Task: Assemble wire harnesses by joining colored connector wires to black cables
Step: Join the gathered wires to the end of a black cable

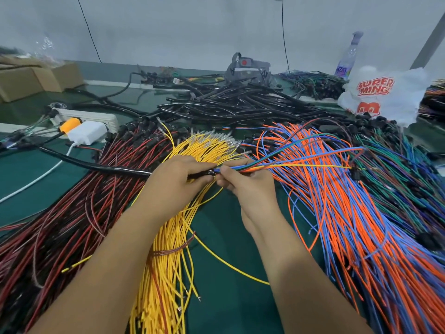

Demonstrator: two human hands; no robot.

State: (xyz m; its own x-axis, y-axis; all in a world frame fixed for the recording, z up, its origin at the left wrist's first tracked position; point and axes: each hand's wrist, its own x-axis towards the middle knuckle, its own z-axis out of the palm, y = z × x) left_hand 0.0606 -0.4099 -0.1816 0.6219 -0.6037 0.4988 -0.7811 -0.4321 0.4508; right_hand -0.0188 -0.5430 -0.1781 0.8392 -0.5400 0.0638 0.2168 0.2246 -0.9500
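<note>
The left hand point(178, 175) holds the black cable point(101, 166) end over the green desk point(224, 237). The right hand point(243, 183) pinches the colored wires point(277, 165) at its mouth. Next, I think, push them in straight.

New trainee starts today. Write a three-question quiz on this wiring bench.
1. True or false: the left hand holds the black cable.
2. Which loose bundle lies directly under both hands? A) yellow wires B) green C) white
3. Fill in: the right hand pinches a mixed bunch of colored wires at the cable's ____.

Key: 1 true; 2 A; 3 end.
</note>
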